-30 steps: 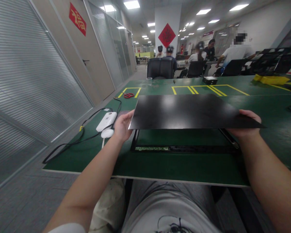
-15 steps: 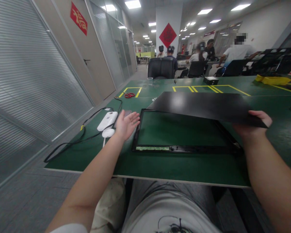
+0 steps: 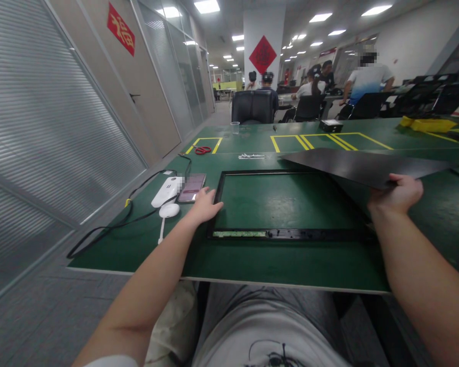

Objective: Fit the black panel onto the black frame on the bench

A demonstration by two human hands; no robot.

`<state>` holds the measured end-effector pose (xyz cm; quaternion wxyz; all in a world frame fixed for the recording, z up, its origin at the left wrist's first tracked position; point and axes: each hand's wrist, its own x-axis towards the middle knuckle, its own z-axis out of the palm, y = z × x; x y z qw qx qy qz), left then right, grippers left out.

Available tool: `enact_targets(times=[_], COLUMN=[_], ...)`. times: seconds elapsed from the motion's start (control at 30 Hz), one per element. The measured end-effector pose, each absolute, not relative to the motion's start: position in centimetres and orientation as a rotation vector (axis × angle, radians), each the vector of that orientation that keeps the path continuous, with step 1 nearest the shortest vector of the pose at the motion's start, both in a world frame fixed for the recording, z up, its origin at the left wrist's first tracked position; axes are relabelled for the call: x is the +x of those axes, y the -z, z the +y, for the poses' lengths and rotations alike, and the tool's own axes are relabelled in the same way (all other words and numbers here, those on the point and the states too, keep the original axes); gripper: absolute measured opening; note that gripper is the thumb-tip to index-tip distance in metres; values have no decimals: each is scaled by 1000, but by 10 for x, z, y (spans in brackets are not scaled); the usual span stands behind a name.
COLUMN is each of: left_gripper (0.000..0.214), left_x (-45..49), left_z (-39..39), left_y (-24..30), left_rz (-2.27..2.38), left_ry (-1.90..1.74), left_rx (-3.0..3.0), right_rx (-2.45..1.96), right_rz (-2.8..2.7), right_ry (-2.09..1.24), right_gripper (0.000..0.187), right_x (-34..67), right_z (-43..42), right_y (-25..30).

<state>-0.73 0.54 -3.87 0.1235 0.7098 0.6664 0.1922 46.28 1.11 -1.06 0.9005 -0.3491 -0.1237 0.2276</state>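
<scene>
A thin black rectangular panel is held up, tilted, at the right by my right hand, its fingers closed round the near edge. Below and to the left of it, a black rectangular screen frame lies flat on the green table, with a narrow green circuit strip along its near side. My left hand rests by the frame's left side, thumb and fingers apart; whether it touches the frame I cannot tell. The panel hides part of the frame's far right corner.
Left of my left hand lie a phone, a white device, a round white piece and black cables. Farther back are red scissors, small white pieces, a clear cup and a black box. People sit beyond.
The panel has moved right with my right hand, uncovering more of the frame and the small white pieces. My left hand has turned from palm-up and lowered beside the frame.
</scene>
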Motion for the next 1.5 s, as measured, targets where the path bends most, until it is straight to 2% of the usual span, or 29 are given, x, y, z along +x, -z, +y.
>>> enact_targets(times=[0.27, 0.4, 0.9, 1.1, 1.5], left_gripper=[49, 54, 46, 48, 50], left_x=[-4, -5, -10, -12, -10], left_z=[5, 5, 8, 9, 7], left_y=[35, 36, 39, 42, 38], left_rz=[1995, 1999, 2001, 1977, 1976], left_ry=[-439, -385, -371, -403, -374], left_rx=[2101, 2127, 2200, 2201, 2215], right_rx=[-812, -808, -928, -1004, -979], right_rz=[-201, -182, -122, -24, -67], right_ry=[-298, -267, -460, -572, -568], right_gripper=[35, 47, 60, 60, 48], right_x=[460, 469, 477, 488, 482], right_z=[8, 10, 21, 26, 22], right_y=[11, 14, 26, 30, 28])
